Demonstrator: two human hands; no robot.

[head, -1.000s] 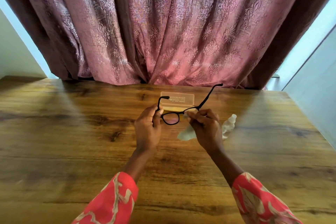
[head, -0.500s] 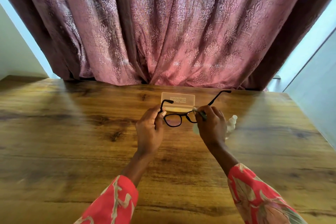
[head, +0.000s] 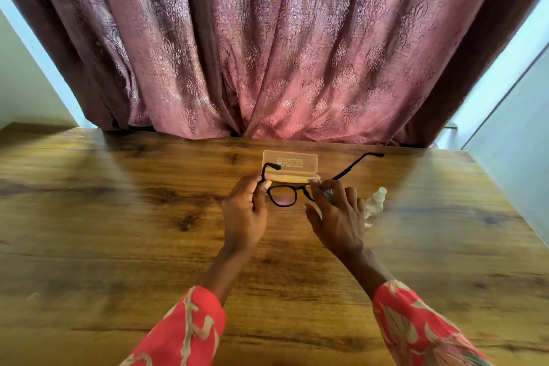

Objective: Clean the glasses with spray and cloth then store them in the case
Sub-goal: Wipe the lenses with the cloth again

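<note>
Black-framed glasses [head: 282, 195] are held above the wooden table with both temples unfolded. My left hand [head: 245, 211] grips the frame at its left hinge. My right hand [head: 337, 217] pinches a pale cloth [head: 326, 194] around the right lens, which is hidden by the fingers. A translucent glasses case [head: 292, 164] stands open on the table just behind the glasses. A small clear spray bottle [head: 375, 203] lies on the table right of my right hand, partly hidden by it.
The wooden table [head: 118, 232] runs wide to both sides. A pink patterned curtain [head: 267, 53] hangs along its far edge. A pale wall [head: 517, 134] borders the table on the right.
The cloth that hung loose below my right hand is now bunched inside the fingers over the right lens. Both hands and the glasses stay in about the same place.
</note>
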